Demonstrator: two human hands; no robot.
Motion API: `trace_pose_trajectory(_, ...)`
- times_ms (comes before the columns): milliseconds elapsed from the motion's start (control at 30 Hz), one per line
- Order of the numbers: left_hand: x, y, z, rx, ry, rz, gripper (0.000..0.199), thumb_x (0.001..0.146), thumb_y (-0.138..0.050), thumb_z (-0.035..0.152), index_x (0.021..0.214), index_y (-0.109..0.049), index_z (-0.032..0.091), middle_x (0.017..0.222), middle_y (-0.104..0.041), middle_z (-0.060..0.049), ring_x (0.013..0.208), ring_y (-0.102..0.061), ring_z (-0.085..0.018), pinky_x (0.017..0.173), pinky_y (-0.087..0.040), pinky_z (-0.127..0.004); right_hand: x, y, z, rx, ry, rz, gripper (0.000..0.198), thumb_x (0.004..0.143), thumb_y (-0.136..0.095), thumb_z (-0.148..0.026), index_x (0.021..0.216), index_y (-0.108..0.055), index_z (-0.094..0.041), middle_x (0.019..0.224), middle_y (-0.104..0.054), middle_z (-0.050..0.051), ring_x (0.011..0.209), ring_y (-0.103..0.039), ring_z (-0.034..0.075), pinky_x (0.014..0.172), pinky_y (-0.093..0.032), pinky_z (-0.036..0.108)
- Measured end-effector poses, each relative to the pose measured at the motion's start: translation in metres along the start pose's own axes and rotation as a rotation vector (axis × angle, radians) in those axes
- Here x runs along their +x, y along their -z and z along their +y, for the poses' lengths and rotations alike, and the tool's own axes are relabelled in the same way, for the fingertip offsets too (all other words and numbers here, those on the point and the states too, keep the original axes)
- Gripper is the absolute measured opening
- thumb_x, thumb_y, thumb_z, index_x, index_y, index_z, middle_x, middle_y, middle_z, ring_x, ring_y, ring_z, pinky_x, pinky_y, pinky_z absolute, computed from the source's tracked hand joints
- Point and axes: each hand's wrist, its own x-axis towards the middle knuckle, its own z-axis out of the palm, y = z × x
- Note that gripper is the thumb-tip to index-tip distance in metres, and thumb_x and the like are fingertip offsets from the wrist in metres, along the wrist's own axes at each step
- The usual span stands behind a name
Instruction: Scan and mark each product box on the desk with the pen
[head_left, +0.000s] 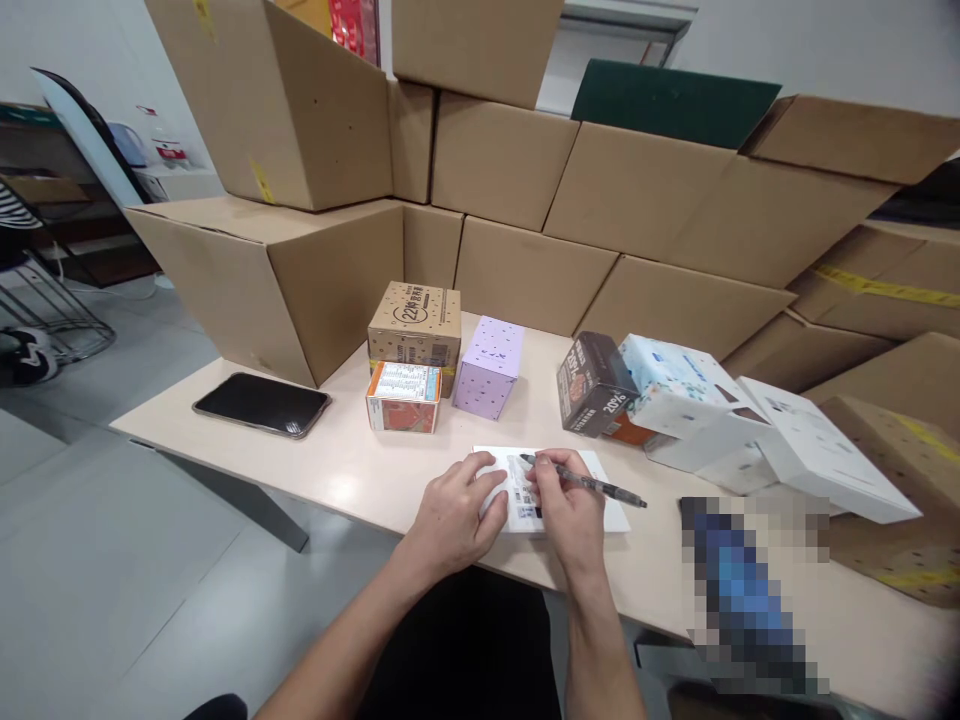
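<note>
Stacked cardboard cartons [536,265] wall off the back of a pale table [405,465] in a white-walled room, all of them beyond the pen grip. Far to the left of that grip, near the table edge, a black-screened smartphone [259,403] lies flat. Nearer, ahead and to the left, stand a brown printed box marked 22 [412,315], a small orange-and-white carton [403,400] just in front of it, and a lilac patterned box [489,365] beside them. Left of the grip, the left hand [459,510] rests with loosely bent fingers on a white printed sheet [611,515], perhaps a thin pad; it grasps nothing visible. Over the sheet's right part, the right hand [570,505] is closed on a dark pen [611,490], its long axis slanting from far left to near right. The pen's left end points over the print towards the left fingers; whether it touches is unclear. The right fingers hide some print. Right of the grip, and beyond it, sit a dark brown 20% box [592,385], a floral box [667,375] and white boxes [825,440]; nearer lies a pixelated patch [742,590]
</note>
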Motion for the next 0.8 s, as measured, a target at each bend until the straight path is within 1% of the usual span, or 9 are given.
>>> trace_pose_trajectory(100, -0.0007, -0.0006, -0.0004, 0.009, 0.002, -0.006, 0.028, 0.096, -0.049, 0.026, 0.116, -0.067, 0.019, 0.124, -0.065, -0.012, 0.113, -0.067, -0.026, 0.096, -0.058, -0.04, 0.0, -0.0014, -0.0038, -0.056, 0.033, 0.027, 0.033, 0.088, -0.055, -0.052, 0.082, -0.061, -0.02, 0.067, -0.065, 0.0, 0.062, -0.06, 0.016, 0.06, -0.047, 0.026)
trace_pose_trajectory(200, -0.001, -0.0007, -0.0006, 0.011, 0.0, -0.001, 0.027, 0.096, -0.049, 0.026, 0.116, -0.067, 0.02, 0.124, -0.065, -0.012, 0.113, -0.067, -0.025, 0.096, -0.058, -0.039, 0.0005, -0.003, -0.0053, -0.081, 0.038, 0.035, 0.035, 0.088, -0.054, -0.053, 0.083, -0.062, -0.02, 0.068, -0.066, 0.001, 0.062, -0.059, 0.016, 0.06, -0.046, 0.027)
trace_pose_trajectory(433, -0.0001, -0.0005, -0.0002, 0.003, 0.008, -0.001, 0.027, 0.095, -0.05, 0.026, 0.116, -0.067, 0.02, 0.124, -0.065, -0.012, 0.112, -0.067, -0.025, 0.095, -0.059, -0.038, 0.0026, -0.0022, -0.0024, -0.111, 0.025, -0.011, 0.035, 0.09, -0.054, -0.054, 0.087, -0.063, -0.02, 0.072, -0.069, 0.002, 0.067, -0.062, 0.017, 0.064, -0.046, 0.027)
trace_pose_trajectory(600, -0.0005, -0.0002, 0.0001, 0.004, 0.001, -0.004, 0.027, 0.095, -0.049, 0.025, 0.116, -0.067, 0.02, 0.123, -0.065, -0.012, 0.111, -0.068, -0.024, 0.094, -0.059, -0.038, 0.0049, -0.0032, -0.0031, -0.151, 0.063, -0.029, 0.036, 0.091, -0.051, -0.053, 0.088, -0.064, -0.02, 0.074, -0.07, 0.002, 0.068, -0.062, 0.017, 0.066, -0.047, 0.028)
trace_pose_trajectory(800, -0.0008, -0.0005, 0.0, -0.005, -0.002, -0.007, 0.028, 0.095, -0.049, 0.024, 0.116, -0.067, 0.019, 0.122, -0.065, -0.012, 0.111, -0.067, -0.025, 0.094, -0.059, -0.039, 0.0061, -0.0037, -0.0086, -0.202, 0.085, -0.057, 0.033, 0.091, -0.051, -0.05, 0.086, -0.065, -0.021, 0.076, -0.071, 0.003, 0.068, -0.062, 0.017, 0.068, -0.046, 0.028)
